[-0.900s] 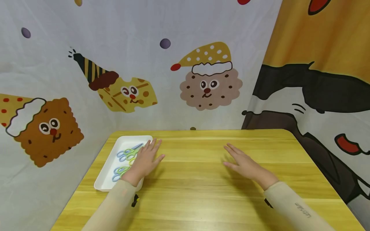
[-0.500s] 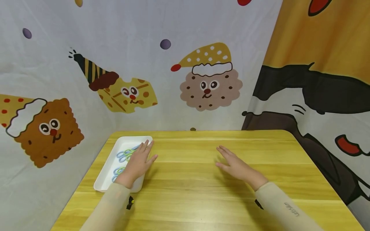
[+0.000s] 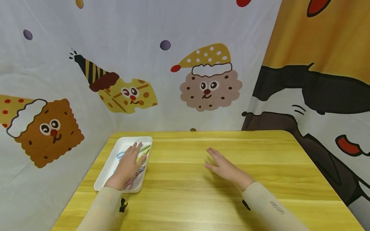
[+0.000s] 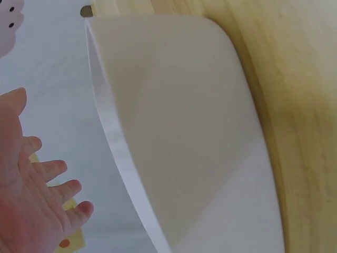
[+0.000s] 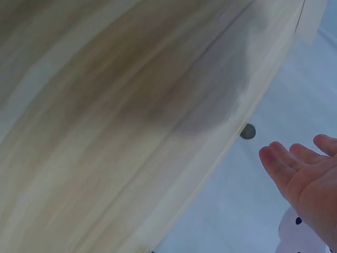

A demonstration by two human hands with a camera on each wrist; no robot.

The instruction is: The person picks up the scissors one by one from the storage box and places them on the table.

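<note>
My left hand (image 3: 125, 166) hovers over a white tray (image 3: 107, 170) on the left of the table, fingers spread and straight, holding nothing. Under and around it lie several scissors: a blue handle loop (image 3: 120, 155), yellow scissors (image 3: 146, 150) and a pink handle (image 3: 129, 183) show, while the hand covers the rest. In the left wrist view the tray's outer wall (image 4: 184, 116) fills the middle, with the hand's extended fingers at the left. My right hand (image 3: 226, 168) hangs above the table's middle, fingers extended, palm facing left, with nothing in it.
The wood-grain table (image 3: 185, 199) reaches back to a printed cloth (image 3: 170, 118) with cartoon cookies and cheese. A second, orange and black part of the cloth (image 3: 326, 93) hangs along the right side.
Both hands have drifted left, the left one further over the tray. Yellow and pink scissors on the tray's right side have come into view. The tray has stayed in place.
</note>
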